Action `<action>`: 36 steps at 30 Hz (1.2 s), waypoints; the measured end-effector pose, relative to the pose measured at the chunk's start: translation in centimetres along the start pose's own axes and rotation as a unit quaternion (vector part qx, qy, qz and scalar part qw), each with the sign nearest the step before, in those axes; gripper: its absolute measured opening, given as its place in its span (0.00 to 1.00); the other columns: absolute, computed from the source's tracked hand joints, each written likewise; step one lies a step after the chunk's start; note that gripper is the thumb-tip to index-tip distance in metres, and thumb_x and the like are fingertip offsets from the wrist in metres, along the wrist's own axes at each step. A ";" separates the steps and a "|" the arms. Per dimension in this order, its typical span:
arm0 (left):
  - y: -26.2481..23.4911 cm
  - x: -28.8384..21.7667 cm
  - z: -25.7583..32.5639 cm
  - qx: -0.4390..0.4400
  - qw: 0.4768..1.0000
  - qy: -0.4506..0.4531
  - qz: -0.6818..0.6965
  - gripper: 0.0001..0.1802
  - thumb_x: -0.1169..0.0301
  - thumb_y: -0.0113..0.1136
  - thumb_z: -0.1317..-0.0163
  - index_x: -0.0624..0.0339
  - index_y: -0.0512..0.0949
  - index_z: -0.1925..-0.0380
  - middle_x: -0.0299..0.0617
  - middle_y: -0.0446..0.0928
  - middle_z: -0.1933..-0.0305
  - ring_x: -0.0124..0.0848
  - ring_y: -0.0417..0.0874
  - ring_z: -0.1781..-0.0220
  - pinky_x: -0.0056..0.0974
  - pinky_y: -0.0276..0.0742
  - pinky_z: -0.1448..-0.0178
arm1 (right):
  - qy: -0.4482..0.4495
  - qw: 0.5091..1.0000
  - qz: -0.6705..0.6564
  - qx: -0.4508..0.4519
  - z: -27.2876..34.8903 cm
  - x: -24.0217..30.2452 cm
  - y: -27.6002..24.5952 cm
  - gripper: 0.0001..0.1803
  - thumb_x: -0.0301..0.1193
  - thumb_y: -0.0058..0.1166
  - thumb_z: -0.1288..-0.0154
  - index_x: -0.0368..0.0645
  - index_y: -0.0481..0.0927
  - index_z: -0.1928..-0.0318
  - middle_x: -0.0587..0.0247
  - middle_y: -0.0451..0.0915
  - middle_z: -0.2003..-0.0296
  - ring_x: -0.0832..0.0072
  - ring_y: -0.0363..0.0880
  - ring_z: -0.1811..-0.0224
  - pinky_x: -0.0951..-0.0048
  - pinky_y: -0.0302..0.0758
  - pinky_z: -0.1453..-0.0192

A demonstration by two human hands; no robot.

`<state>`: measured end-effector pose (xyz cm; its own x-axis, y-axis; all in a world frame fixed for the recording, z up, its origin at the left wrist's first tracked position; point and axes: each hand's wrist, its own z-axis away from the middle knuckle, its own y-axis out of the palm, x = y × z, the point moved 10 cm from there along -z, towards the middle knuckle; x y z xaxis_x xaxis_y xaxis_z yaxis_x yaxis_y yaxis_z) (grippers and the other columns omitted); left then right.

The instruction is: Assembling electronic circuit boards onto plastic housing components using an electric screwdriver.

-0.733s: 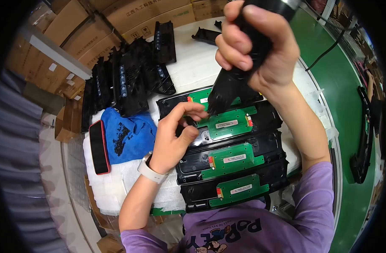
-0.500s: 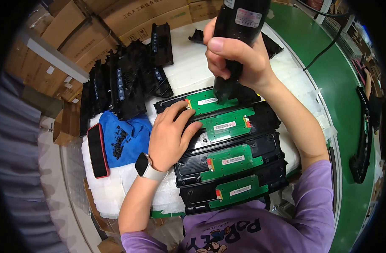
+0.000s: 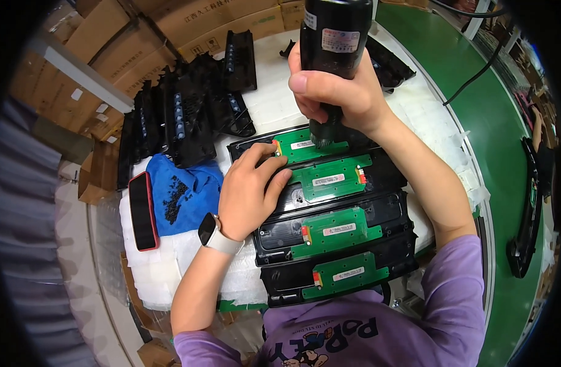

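My right hand [image 3: 347, 98] is wrapped round a black power screwdriver [image 3: 334, 61]. The tool points down, its lower end over the farthest green circuit board [image 3: 287, 145]; its tip is hidden from view. That board lies in a long black plastic panel [image 3: 239, 148]. My left hand [image 3: 246, 191], with a watch on the wrist, rests at the left end of this board, fingers apart and holding nothing. Nearer to me lie more black panels in a row, with a second board [image 3: 311, 191], a third board [image 3: 320, 240] and a nearest board [image 3: 338, 285].
Left of the panels, a blue cloth [image 3: 201, 189] bears a heap of small black screws [image 3: 176, 199], with a red-edged phone [image 3: 144, 211] beside it. Several black plastic parts [image 3: 188, 122] stand at the back left. Cardboard boxes [image 3: 231, 27] line the back; a cable [image 3: 476, 82] hangs at right.
The screwdriver's upper end has shifted left and a little toward me, and the tool stands more upright. My left hand stays at almost the same spot.
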<state>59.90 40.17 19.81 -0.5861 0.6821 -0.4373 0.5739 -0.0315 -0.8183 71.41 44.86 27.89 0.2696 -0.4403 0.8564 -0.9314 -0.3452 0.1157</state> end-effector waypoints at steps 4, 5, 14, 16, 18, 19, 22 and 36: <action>-0.4 0.0 0.2 -0.017 0.999 0.010 0.024 0.09 0.71 0.58 0.46 0.65 0.78 0.67 0.48 0.74 0.59 0.45 0.76 0.58 0.41 0.72 0.54 | -0.025 0.997 0.076 0.019 0.6 0.7 1.5 0.09 0.30 0.61 0.50 0.39 0.76 0.78 0.71 0.71 0.87 0.86 0.67 0.85 0.82 0.62 0.81; -0.4 -0.1 0.1 -0.012 1.000 0.012 0.020 0.09 0.71 0.58 0.46 0.65 0.78 0.67 0.48 0.73 0.59 0.45 0.76 0.58 0.40 0.73 0.54 | -0.053 0.993 0.104 0.029 0.8 1.1 2.0 0.09 0.30 0.62 0.51 0.39 0.76 0.78 0.72 0.72 0.85 0.86 0.68 0.83 0.83 0.63 0.78; -10.4 0.2 5.4 -0.211 0.945 -0.043 -0.248 0.10 0.83 0.53 0.49 0.62 0.77 0.66 0.47 0.74 0.70 0.44 0.76 0.70 0.42 0.70 0.66 | -0.058 0.990 -0.068 0.106 1.2 4.1 2.4 0.19 0.40 0.52 0.45 0.40 0.63 0.62 0.72 0.62 0.85 0.83 0.58 0.89 0.82 0.57 0.83; -12.5 4.7 7.6 -0.180 0.910 -0.192 -0.321 0.05 0.76 0.57 0.49 0.61 0.77 0.70 0.44 0.74 0.73 0.44 0.76 0.70 0.43 0.71 0.70 | -0.064 0.989 -0.070 0.117 1.2 5.1 3.0 0.18 0.40 0.51 0.45 0.40 0.63 0.62 0.71 0.63 0.84 0.84 0.58 0.89 0.82 0.57 0.83; -12.1 9.1 9.3 -0.118 0.938 -0.223 -0.237 0.11 0.69 0.63 0.49 0.63 0.78 0.68 0.45 0.74 0.74 0.42 0.77 0.72 0.40 0.72 0.69 | -0.064 0.987 -0.077 0.127 1.3 5.4 3.8 0.19 0.40 0.51 0.45 0.40 0.63 0.63 0.71 0.63 0.85 0.84 0.58 0.89 0.82 0.57 0.84; -11.3 10.5 9.4 -0.091 0.954 -0.227 -0.172 0.13 0.67 0.65 0.51 0.64 0.78 0.67 0.46 0.74 0.73 0.41 0.77 0.72 0.39 0.72 0.69 | -0.063 0.987 -0.078 0.126 1.3 5.3 4.1 0.19 0.40 0.52 0.46 0.40 0.63 0.63 0.71 0.63 0.85 0.84 0.59 0.89 0.82 0.57 0.84; -10.1 11.0 8.9 -0.105 0.969 -0.192 -0.118 0.13 0.71 0.67 0.53 0.66 0.78 0.69 0.47 0.73 0.74 0.38 0.74 0.77 0.37 0.70 0.71 | -0.056 0.989 -0.072 0.120 1.8 5.0 4.7 0.19 0.39 0.53 0.47 0.39 0.63 0.63 0.71 0.63 0.85 0.83 0.60 0.89 0.82 0.58 0.84; -13.3 13.1 11.3 -0.267 0.924 -0.274 0.004 0.06 0.74 0.57 0.41 0.65 0.79 0.68 0.41 0.77 0.75 0.28 0.73 0.79 0.29 0.67 0.73 | 0.066 0.996 -0.042 -0.040 1.6 4.7 1.7 0.13 0.30 0.57 0.48 0.39 0.71 0.63 0.64 0.70 0.83 0.77 0.67 0.86 0.76 0.66 0.79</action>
<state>38.13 41.22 20.76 -0.6982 0.2070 -0.6854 0.6943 0.4294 -0.5776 71.46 40.90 31.29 0.3181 -0.2969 0.9004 -0.9247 -0.3068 0.2255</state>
